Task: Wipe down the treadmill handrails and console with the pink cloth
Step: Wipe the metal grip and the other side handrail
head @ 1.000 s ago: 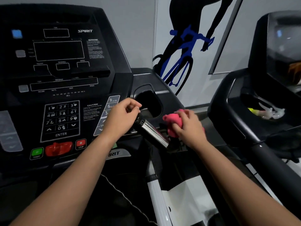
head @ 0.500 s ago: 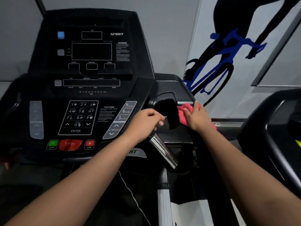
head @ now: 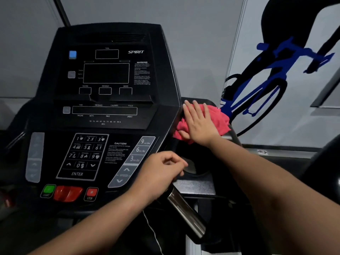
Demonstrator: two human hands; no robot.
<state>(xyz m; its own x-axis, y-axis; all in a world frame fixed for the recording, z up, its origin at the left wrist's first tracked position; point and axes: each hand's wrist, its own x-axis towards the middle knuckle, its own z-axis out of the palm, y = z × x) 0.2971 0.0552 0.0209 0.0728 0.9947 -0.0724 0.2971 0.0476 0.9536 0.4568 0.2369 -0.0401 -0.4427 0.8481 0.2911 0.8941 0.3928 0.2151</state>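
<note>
The black treadmill console (head: 110, 115) fills the left and middle of the head view, its screens dark. My right hand (head: 199, 124) lies flat with straight fingers on the crumpled pink cloth (head: 219, 117), pressing it onto the console's right shoulder, just beside the display panel and above the cup holder (head: 195, 162). My left hand (head: 161, 175) is curled over the black top end of the silver handrail grip (head: 185, 214), which slants down to the right below it.
A keypad (head: 84, 155), speed buttons (head: 136, 159) and red stop controls (head: 68, 193) sit left of my left hand. A thin white cord (head: 152, 230) hangs below. Another machine's dark edge (head: 327, 172) is at the right, a cyclist wall graphic (head: 266, 74) behind.
My right hand carried the pink cloth from beside the silver grip up past the cup holder to the console's right shoulder and flattened on it. The left hand stayed on the grip's top.
</note>
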